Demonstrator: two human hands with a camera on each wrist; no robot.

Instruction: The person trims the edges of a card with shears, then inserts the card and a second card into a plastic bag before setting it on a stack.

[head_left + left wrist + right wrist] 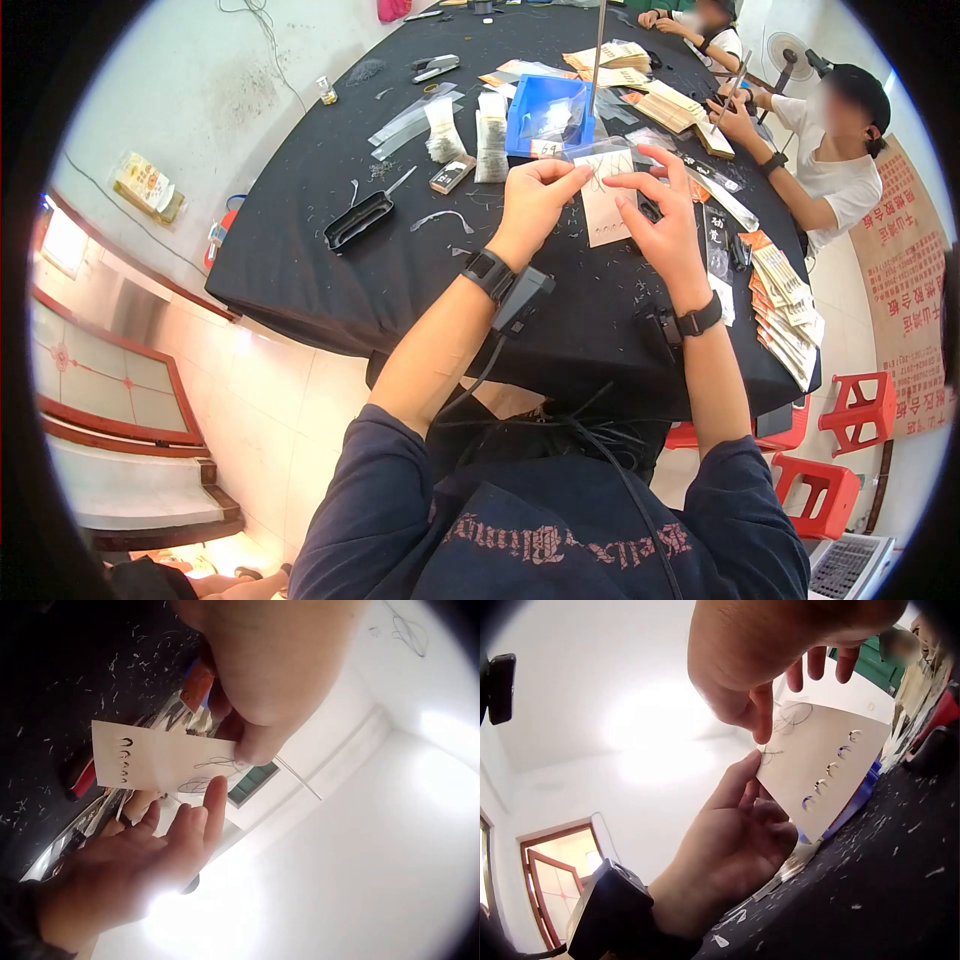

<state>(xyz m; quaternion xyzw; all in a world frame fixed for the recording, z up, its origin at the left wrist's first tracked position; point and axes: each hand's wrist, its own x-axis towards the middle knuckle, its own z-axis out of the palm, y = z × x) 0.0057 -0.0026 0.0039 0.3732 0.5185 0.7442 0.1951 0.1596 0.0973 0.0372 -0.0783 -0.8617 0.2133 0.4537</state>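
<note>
My left hand (535, 205) pinches the top edge of a pale card (605, 215) between thumb and forefinger. In the right wrist view a row of small fish hooks (832, 769) crosses the card, and thin looped line (791, 716) lies near its held end. My right hand (668, 215) is raised at the card's other side, its fingers spread and bent. Its fingertips (216, 787) are right at the looped line in the left wrist view. A clear plastic sleeve shows behind the card's top.
A blue bin (530, 112) stands behind the card, with an upright metal rod beside it. Card bundles (785, 300) lie at right, an open black case (360, 220) and stapler (435, 68) at left. Clippings dot the black tablecloth (300, 260). Other people sit far right.
</note>
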